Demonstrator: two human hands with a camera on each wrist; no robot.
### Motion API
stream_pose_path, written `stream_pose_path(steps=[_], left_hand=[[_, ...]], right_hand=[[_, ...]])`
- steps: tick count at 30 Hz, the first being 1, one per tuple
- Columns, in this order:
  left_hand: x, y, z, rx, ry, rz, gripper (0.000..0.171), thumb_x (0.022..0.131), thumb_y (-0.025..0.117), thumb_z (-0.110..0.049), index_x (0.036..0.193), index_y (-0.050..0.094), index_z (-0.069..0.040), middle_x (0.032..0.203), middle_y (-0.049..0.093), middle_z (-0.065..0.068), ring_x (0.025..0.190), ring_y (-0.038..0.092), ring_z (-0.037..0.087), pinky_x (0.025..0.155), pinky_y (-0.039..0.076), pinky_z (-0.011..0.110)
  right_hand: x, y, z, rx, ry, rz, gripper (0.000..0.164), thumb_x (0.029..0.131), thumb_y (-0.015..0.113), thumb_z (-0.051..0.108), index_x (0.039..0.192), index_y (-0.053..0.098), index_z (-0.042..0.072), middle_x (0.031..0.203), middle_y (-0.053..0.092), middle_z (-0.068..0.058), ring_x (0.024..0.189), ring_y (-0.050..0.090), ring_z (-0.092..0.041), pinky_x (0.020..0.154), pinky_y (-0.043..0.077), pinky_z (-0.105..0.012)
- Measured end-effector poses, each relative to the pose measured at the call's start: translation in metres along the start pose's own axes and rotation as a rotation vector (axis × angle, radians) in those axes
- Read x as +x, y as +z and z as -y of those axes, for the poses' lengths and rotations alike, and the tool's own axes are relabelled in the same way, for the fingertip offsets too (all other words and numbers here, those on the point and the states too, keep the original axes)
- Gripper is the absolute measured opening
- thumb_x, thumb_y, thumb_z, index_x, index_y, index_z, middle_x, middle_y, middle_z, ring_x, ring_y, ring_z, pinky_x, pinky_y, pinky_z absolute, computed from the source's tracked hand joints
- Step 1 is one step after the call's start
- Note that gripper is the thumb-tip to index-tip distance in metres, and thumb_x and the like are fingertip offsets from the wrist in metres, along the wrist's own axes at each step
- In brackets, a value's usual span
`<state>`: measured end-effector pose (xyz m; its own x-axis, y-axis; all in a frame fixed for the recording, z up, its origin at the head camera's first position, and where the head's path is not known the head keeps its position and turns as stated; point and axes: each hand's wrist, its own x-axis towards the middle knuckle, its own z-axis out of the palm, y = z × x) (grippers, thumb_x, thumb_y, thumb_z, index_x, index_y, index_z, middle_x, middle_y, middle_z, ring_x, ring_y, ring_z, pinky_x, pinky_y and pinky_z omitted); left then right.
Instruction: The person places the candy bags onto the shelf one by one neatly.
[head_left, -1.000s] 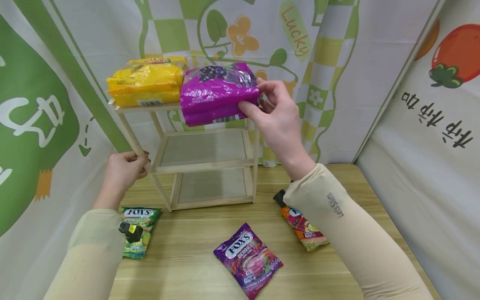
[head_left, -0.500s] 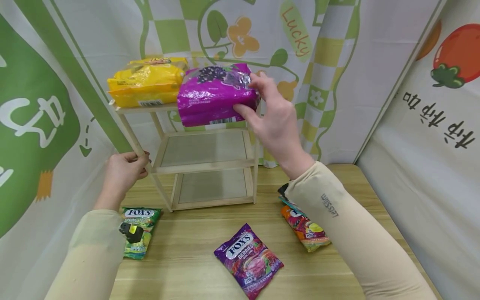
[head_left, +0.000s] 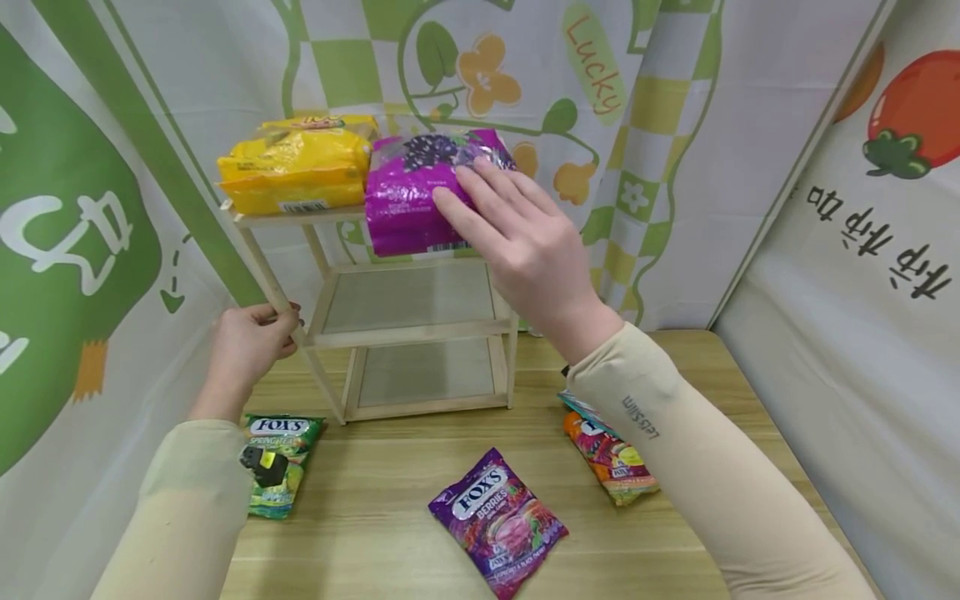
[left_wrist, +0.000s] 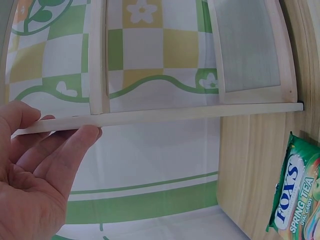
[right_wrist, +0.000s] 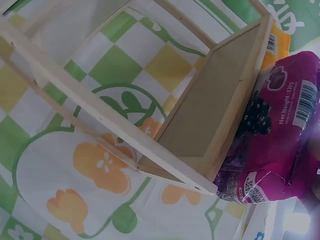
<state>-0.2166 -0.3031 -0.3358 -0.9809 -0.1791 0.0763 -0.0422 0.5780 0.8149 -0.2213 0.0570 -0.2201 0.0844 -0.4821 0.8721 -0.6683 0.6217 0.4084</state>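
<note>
A purple candy bag with dark berries printed on it lies on the top level of a small wooden shelf rack. My right hand lays its extended fingers on the bag's right part; the thumb is hidden. In the right wrist view the bag's underside overhangs the top board, and the hand is mostly out of frame. Left of it sits a yellow bag on the same level. My left hand pinches the rack's front left post between thumb and fingers.
On the wooden table lie a green Fox's Spring Tea bag at left, a purple Fox's Berries bag in front, and an orange Fox's bag at right, partly behind the right sleeve. Printed curtains enclose the table.
My right hand has gone from pinching the purple bag's right end to laying its fingers across the bag, farther left. The bag has shifted only slightly. My left hand stays on the post.
</note>
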Motion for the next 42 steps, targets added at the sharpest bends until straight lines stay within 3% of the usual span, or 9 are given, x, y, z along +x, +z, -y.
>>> stream_pose_path(steps=[10,20,28,42], left_hand=[[-0.001,0.000,-0.001,0.014,-0.003,-0.008,0.050,0.104,0.050,-0.036,0.136,0.064,-0.001,0.131,0.065,0.025,0.079,0.070,-0.003,0.072,0.061,0.018],[0.000,0.001,0.000,-0.012,-0.010,0.001,0.051,0.104,0.050,-0.036,0.138,0.062,0.000,0.133,0.063,0.026,0.080,0.069,-0.005,0.073,0.061,0.018],[0.000,0.001,0.000,-0.003,-0.017,-0.006,0.051,0.104,0.050,-0.036,0.138,0.063,-0.001,0.132,0.064,0.025,0.079,0.070,-0.004,0.073,0.061,0.019],[-0.001,0.001,-0.001,-0.001,-0.013,-0.008,0.051,0.104,0.050,-0.036,0.138,0.063,-0.001,0.132,0.065,0.025,0.081,0.069,-0.004,0.073,0.061,0.019]], right_hand=[[-0.002,0.003,0.004,-0.109,-0.051,0.068,0.027,0.104,0.055,0.002,0.122,0.074,0.005,0.127,0.070,-0.019,0.119,0.067,-0.036,0.105,0.053,-0.045],[-0.008,0.002,0.008,-0.097,-0.029,0.172,0.041,0.102,0.064,0.033,0.130,0.069,0.003,0.135,0.066,-0.017,0.127,0.061,-0.037,0.113,0.047,-0.044],[-0.007,0.006,0.009,-0.122,-0.006,0.146,0.038,0.103,0.064,0.030,0.128,0.070,0.003,0.133,0.067,-0.018,0.125,0.062,-0.039,0.110,0.050,-0.046],[-0.003,0.011,0.009,-0.125,0.037,0.173,0.038,0.103,0.062,0.031,0.128,0.069,0.003,0.134,0.067,-0.016,0.127,0.060,-0.038,0.110,0.049,-0.047]])
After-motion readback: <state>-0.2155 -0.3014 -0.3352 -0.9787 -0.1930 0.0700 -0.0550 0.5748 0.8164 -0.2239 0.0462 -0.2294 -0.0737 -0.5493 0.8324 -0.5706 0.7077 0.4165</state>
